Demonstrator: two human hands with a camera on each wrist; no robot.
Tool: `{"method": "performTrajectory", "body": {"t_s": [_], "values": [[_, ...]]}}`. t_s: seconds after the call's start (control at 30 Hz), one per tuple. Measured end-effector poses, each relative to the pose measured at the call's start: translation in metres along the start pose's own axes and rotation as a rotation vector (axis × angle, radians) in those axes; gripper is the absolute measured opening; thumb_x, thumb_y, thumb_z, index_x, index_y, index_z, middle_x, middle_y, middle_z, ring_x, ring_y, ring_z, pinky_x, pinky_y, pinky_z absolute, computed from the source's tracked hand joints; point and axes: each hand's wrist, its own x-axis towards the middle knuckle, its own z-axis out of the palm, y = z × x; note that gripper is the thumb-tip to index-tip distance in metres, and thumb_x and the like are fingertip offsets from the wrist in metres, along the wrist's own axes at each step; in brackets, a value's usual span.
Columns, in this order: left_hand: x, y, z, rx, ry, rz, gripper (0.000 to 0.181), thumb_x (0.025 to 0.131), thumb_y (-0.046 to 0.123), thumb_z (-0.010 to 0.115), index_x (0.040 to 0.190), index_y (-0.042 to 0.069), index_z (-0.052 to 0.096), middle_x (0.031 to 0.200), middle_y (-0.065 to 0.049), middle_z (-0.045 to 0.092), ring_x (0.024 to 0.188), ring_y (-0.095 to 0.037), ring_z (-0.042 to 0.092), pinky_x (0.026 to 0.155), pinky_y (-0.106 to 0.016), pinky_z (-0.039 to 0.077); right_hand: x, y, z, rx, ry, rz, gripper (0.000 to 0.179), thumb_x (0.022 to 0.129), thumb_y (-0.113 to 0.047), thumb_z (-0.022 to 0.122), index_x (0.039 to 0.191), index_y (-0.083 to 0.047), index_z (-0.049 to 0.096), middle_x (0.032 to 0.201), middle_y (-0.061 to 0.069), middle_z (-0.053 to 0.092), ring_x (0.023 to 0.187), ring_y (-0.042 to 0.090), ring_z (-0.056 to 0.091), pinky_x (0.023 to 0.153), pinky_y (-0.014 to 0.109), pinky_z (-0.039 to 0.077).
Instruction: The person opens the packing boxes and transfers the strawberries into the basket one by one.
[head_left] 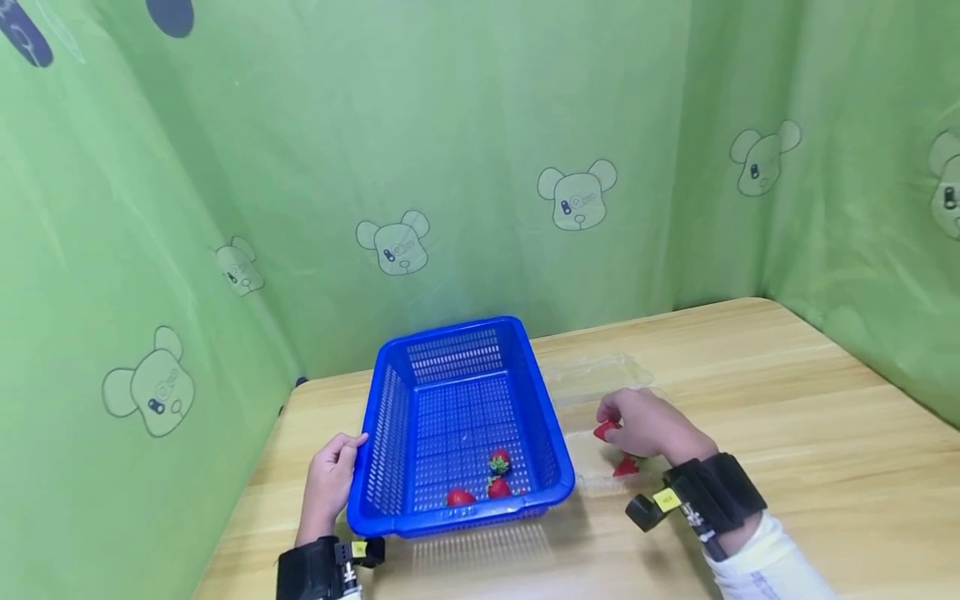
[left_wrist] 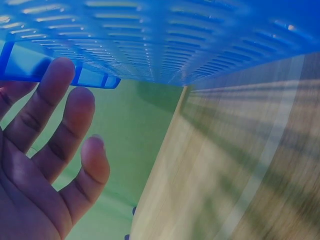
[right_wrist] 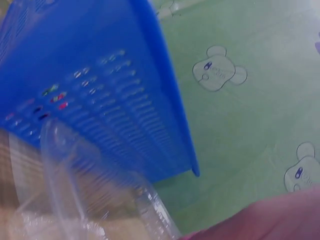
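Observation:
My left hand (head_left: 330,482) grips the left rim of a blue slotted plastic basket (head_left: 381,400), thumb on top and fingers under the edge. In the left wrist view its fingertips (left_wrist: 80,100) are beneath the rim, partly bent. Three strawberries lie at the basket's near end, one being a red strawberry (head_left: 461,497) by the front wall. My right hand (head_left: 652,423) pinches another strawberry (head_left: 604,429) above a clear plastic container (head_left: 596,481) to the basket's right. Below that hand sits one more strawberry (head_left: 626,466). In the right wrist view the held strawberry is hidden.
The clear container's other part (head_left: 592,377) lies behind it, close to the basket's right side. All stands on a wood-grain table (head_left: 810,400). A green curtain (head_left: 480,167) with bear faces hangs along the table's back and sides.

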Motion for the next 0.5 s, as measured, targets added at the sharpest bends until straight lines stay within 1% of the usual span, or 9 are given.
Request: {"method": "performTrajectory", "body": {"t_s": [0.07, 0.13, 0.3, 0.5], "values": [[-0.0008, -0.0005, -0.0002, 0.004, 0.000, -0.001, 0.027, 0.100, 0.018, 0.047, 0.090, 0.002, 0.067, 0.072, -0.005, 0.054, 0.062, -0.016, 0.050, 0.054, -0.024, 0.037, -0.0014, -0.0030, -0.0006, -0.004, 0.009, -0.011, 0.010, 0.081, -0.006, 0.070, 0.089, -0.007, 0.065, 0.081, 0.003, 0.061, 0.060, 0.015, 0.054, 0.057, 0.033, 0.044], [-0.0014, -0.0005, -0.0002, 0.002, -0.008, -0.003, 0.028, 0.100, 0.018, 0.047, 0.091, 0.001, 0.067, 0.073, -0.005, 0.055, 0.062, -0.016, 0.050, 0.054, -0.024, 0.037, -0.0025, -0.0052, -0.0013, -0.008, 0.018, -0.012, 0.009, 0.081, -0.007, 0.071, 0.088, -0.008, 0.066, 0.081, 0.003, 0.061, 0.062, 0.015, 0.054, 0.059, 0.034, 0.044], [-0.0011, -0.0022, 0.0000, -0.002, -0.010, -0.003, 0.029, 0.100, 0.018, 0.046, 0.095, 0.001, 0.068, 0.076, -0.006, 0.056, 0.062, -0.016, 0.051, 0.054, -0.024, 0.038, -0.0030, -0.0070, -0.0039, -0.029, 0.043, -0.043, 0.007, 0.081, -0.010, 0.072, 0.086, -0.009, 0.067, 0.082, 0.001, 0.063, 0.066, 0.016, 0.053, 0.063, 0.035, 0.044], [-0.0003, -0.0016, -0.0004, 0.005, 0.001, 0.001, 0.028, 0.100, 0.016, 0.046, 0.098, 0.000, 0.070, 0.079, -0.006, 0.057, 0.063, -0.015, 0.050, 0.055, -0.024, 0.037, -0.0029, -0.0095, -0.0055, 0.008, 0.047, -0.044, 0.007, 0.083, -0.009, 0.070, 0.089, -0.007, 0.067, 0.079, 0.001, 0.061, 0.059, 0.015, 0.053, 0.056, 0.033, 0.044]]}}
